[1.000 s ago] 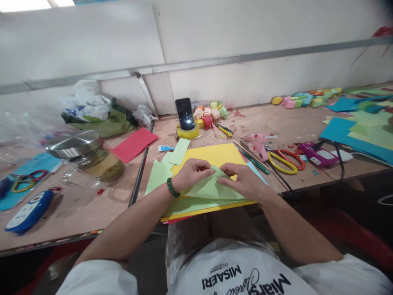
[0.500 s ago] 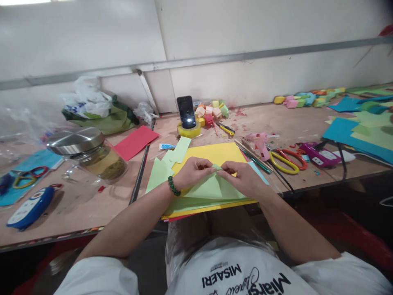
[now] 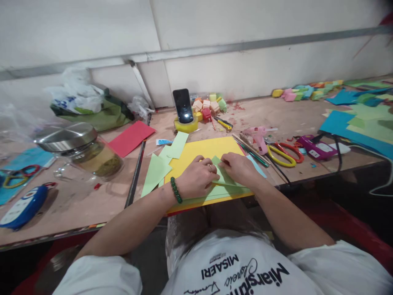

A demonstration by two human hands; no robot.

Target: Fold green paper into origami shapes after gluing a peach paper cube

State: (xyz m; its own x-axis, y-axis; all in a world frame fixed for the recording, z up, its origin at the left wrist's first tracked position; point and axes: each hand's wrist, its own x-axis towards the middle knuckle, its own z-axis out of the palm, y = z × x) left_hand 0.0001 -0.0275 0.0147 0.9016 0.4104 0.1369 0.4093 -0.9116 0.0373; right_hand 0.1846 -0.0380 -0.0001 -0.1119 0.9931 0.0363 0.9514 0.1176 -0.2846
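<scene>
A light green sheet of paper, folded over, lies on a stack of green and yellow paper at the table's front edge. My left hand, with a ring and a green bead bracelet, is closed, its curled fingers on the left side of that sheet. On the other side my right hand is closed, pinching the sheet's upper right edge. Beneath both hands is a yellow sheet. Loose green pieces lie just left of it.
At left stand a lidded glass jug and a blue-and-white device. A phone leans on a yellow tape roll, near folded paper cubes. Rightward lie a pink glue gun, scissors and a purple device.
My left hand has shifted from a fingertip pinch at the paper's top to curled fingers lower on it. My right hand keeps its pinch. More of the folded green sheet shows, and the view has shifted slightly.
</scene>
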